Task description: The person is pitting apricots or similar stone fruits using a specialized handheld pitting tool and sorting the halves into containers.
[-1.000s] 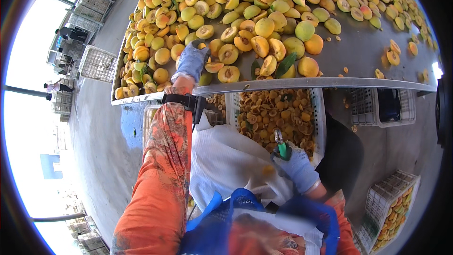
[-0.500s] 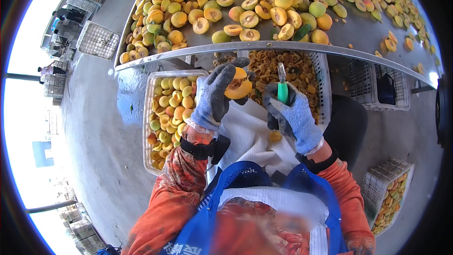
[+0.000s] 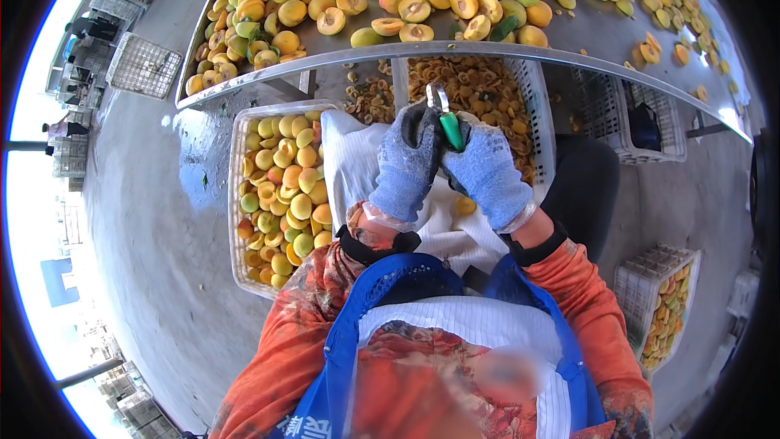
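My right hand (image 3: 484, 164), in a blue and dark grey knit glove, grips the green handle of a pitting tool (image 3: 452, 128) with a curved metal loop at its tip. Pressed close beside it, my left hand (image 3: 406, 162) wears the same sort of glove, its fingers curled in near the tool's metal end. Whatever those fingers hold is hidden. Both hands are above my lap, over a white cloth (image 3: 348, 164). A lone yellow fruit piece (image 3: 465, 206) lies on the cloth below my right wrist.
A metal-edged table (image 3: 357, 55) ahead bears many halved apricots (image 3: 331, 21). Under it stands a crate (image 3: 532, 106) of brown pits and scraps. Left of my lap is a white crate (image 3: 236, 195) of apricot halves; another fruit crate (image 3: 634, 297) sits at lower right.
My hands have come together from apart, and the tool now meets my left fingers. The apricot half seen in my left hand is out of sight. The whole view has shifted slightly.
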### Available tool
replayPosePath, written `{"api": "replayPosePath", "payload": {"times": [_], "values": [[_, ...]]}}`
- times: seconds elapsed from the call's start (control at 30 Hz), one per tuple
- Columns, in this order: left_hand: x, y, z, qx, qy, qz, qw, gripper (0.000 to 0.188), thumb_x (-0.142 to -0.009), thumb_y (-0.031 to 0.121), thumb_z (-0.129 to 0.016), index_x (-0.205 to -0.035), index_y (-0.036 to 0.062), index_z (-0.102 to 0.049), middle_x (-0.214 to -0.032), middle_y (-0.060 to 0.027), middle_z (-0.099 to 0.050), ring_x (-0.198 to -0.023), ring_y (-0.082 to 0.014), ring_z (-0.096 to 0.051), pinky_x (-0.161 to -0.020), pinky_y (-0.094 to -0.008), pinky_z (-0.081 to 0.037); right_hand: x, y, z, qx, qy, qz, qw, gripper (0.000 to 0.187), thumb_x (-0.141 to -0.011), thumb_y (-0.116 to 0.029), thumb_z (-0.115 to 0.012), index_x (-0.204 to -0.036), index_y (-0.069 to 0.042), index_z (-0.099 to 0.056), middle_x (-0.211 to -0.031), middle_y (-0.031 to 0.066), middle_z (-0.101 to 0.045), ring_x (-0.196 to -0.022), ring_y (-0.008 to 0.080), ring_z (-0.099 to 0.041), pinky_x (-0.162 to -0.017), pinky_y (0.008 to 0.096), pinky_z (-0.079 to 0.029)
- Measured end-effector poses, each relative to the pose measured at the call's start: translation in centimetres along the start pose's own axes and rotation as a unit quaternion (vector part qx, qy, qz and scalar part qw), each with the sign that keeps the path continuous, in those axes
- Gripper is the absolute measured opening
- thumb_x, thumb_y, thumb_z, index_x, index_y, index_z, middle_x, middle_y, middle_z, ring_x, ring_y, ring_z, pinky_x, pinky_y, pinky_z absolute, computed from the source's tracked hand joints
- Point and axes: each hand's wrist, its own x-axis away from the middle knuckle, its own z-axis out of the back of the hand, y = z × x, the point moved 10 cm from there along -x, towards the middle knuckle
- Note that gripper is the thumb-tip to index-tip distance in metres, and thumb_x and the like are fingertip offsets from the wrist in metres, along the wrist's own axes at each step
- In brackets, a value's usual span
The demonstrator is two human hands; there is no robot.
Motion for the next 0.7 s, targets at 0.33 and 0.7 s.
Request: {"api": "replayPosePath", "payload": {"times": [0.33, 0.7], "values": [[-0.3, 5.1, 1.8, -0.153, -0.045, -0.226, 0.961, 0.028, -0.094, 0.021, -0.046, -0.108, -0.0014, -0.055, -0.091, -0.0062, -0.059, -0.084, -0.0165, -0.06, -0.073, -0.0287, -0.05, 3.4, 0.6, 0.1, 0.11, -0.077, -0.044, 0.99, 0.029, -0.076, -0.029, -0.064, -0.092, -0.006, -0.056, -0.072, 0.0172, -0.062, -0.069, 0.0349, -0.062, -0.064, 0.0429, -0.048], [0.8, 2.1, 1.6, 0.211, -0.016, 0.008, 0.977, 0.037, -0.096, 0.031, -0.041, -0.103, -0.0005, -0.058, -0.09, -0.0068, -0.062, -0.075, -0.0118, -0.057, -0.069, -0.0223, -0.047, 4.2, 0.0, -2.3, 0.144, -0.08, -0.06, 0.985, 0.035, -0.072, -0.023, -0.068, -0.098, -0.005, -0.054, -0.075, 0.0174, -0.062, -0.07, 0.0347, -0.062, -0.062, 0.0417, -0.049]]}}
